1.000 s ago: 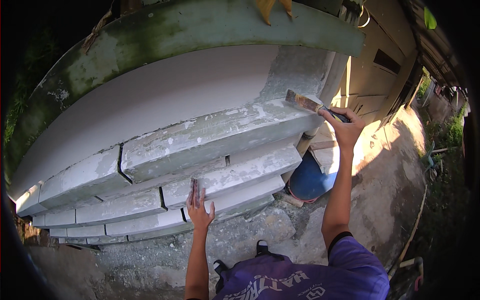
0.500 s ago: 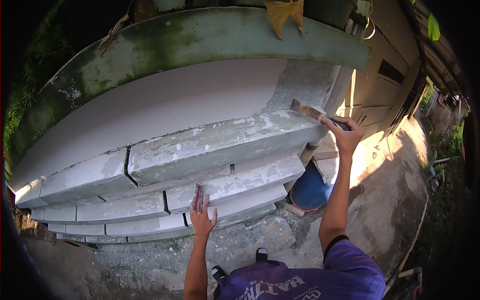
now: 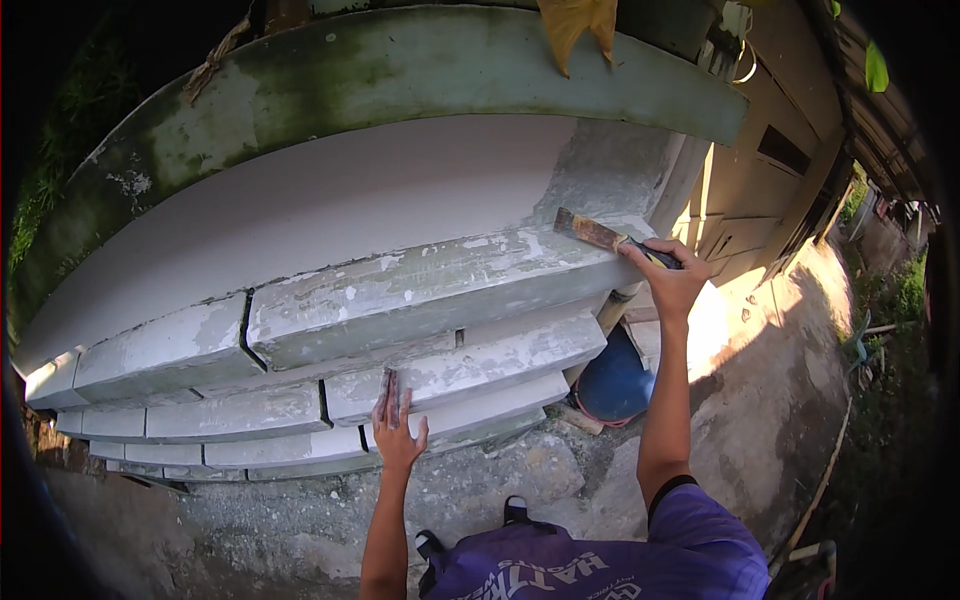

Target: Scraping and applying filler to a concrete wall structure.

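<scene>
At the middle ledge, left grip with fingers spread; cannot tell if holding the narrow reddish-brown piece. Beyond, right grip closed round a putty knife over the top ledge. Best held low, pressed evenly. Two grips, one putty knife, one blue tub, at least three ledges.

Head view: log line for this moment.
right hand: holds scraper | scraper: at upper ledge, contact unclear | left hand: at ledge below, grip unclear
</scene>
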Demonstrator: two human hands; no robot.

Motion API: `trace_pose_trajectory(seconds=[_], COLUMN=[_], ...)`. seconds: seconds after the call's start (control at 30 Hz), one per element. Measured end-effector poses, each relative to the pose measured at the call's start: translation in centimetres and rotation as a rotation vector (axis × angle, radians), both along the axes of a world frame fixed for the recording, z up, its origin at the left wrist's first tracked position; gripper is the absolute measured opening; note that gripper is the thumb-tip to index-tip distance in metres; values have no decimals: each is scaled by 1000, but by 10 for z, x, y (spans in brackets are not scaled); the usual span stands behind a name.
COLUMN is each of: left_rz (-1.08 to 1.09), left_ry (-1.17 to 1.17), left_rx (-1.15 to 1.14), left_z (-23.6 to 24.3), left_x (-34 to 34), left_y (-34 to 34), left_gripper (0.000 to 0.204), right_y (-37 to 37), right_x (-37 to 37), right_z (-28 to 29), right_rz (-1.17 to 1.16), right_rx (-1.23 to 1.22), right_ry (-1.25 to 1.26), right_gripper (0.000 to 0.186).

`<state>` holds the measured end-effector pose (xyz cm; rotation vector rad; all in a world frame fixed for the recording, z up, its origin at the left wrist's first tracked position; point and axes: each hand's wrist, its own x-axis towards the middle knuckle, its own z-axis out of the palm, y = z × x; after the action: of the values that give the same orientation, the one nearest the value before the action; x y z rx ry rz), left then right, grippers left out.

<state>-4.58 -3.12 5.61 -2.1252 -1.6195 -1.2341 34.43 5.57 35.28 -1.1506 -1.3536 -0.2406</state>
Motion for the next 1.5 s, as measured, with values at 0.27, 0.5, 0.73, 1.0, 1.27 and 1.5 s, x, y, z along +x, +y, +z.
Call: trace_pose_trajectory(seconds=[0.27,0.5,0.73,1.0,1.27,1.5], left_rz=[-5,2,-11,8,-3,11], left_ry=[-3,12,19,21,24,63], left_rx=[1,7,11,-4,-25,-17], left_z=[1,7,12,9,9,9], left_x=[5,4,7,3,4,7], left_y=[0,0,-1,-3,-3,-2], left_gripper=[72,71,72,70,71,70], right_y=[17,5,-8,-28,-61,-63], right_x=[-30,-26,-34,-62,-78,-82], right_z=[20,-6,18,-6,-27,-31], right_rz=[-24,81,-107,-89,119,182], right_rx=[100,66,137,73,-77,168], right_ry=[-83,-69,12,-103,-110,-71], right_gripper=[31,30,29,27,32,37])
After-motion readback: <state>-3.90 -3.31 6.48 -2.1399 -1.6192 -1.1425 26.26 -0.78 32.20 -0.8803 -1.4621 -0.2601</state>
